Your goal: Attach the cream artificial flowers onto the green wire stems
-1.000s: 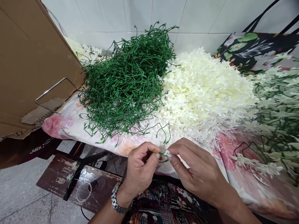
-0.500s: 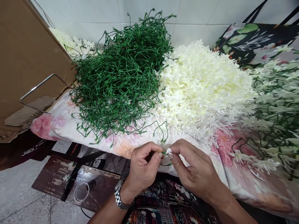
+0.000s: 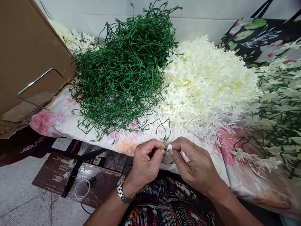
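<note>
Thumb and forefinger of my left hand (image 3: 149,160) pinch a thin green plastic stem (image 3: 166,150). Right beside it, my right hand (image 3: 194,164) is closed on a small white artificial flower (image 3: 169,147), mostly covered by the fingertips. Flower and stem meet between the two hands; whether they are joined I cannot tell. Beyond my hands, a tangled heap of green stems (image 3: 122,69) lies on the left of the flowered cloth (image 3: 94,139). To its right is a big pile of cream-white flower heads (image 3: 209,81).
Stems with white flowers on them (image 3: 279,94) are heaped at the right. A cardboard box (image 3: 30,56) with a metal wire handle (image 3: 35,83) stands at left. Behind sits a black floral bag (image 3: 258,40). A clear round container (image 3: 82,189) rests on a low brown bench (image 3: 101,185).
The view has shifted slightly, so the piles sit a little higher in the picture. Both hands keep the same pinch, with the flower and stem still together between them.
</note>
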Motion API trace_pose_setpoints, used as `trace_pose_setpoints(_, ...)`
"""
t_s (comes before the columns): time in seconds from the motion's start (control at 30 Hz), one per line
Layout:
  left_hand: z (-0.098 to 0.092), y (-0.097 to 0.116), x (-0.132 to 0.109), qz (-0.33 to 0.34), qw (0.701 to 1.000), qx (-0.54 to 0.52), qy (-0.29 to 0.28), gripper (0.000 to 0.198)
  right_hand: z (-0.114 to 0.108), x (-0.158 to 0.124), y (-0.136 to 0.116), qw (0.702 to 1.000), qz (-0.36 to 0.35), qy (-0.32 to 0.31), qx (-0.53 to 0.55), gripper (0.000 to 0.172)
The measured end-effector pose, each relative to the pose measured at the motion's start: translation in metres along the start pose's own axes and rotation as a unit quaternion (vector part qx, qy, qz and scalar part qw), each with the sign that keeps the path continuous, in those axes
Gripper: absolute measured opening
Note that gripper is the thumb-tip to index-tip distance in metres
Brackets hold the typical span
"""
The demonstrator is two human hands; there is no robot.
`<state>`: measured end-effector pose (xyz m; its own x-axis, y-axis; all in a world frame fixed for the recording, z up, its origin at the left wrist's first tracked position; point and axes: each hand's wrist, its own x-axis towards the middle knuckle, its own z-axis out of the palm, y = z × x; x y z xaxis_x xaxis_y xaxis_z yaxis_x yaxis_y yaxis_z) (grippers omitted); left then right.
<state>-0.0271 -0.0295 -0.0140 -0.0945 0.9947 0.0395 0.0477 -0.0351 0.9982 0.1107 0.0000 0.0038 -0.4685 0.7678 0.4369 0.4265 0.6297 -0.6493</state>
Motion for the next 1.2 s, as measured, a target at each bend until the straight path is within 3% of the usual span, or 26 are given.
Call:
trace_pose_setpoints(0.17, -0.004, -0.005, -0.002, -0.041, 0.994, -0.100, 0.008, 0.009, -0.009, 0.000, -0.001, 1.000, -0.020, -0.011, -0.008, 0.009)
trace_pose_setpoints(0.33, -0.008, -0.010, -0.004, -0.081, 0.980, -0.183, 0.004, 0.016, -0.023, -0.002, -0.005, 0.999, -0.027, 0.005, -0.026, 0.024)
trace_pose_setpoints(0.57, -0.006, -0.010, -0.006, -0.047, 0.989, -0.139, 0.004, 0.015, -0.017, 0.002, -0.008, 0.998, -0.065, 0.005, -0.016, 0.016)
trace_pose_setpoints(1.2, 0.004, 0.003, 0.000, -0.048, 0.995, -0.077, 0.031, 0.010, 0.003, -0.001, 0.007, 0.999, -0.045, 0.014, -0.005, 0.014)
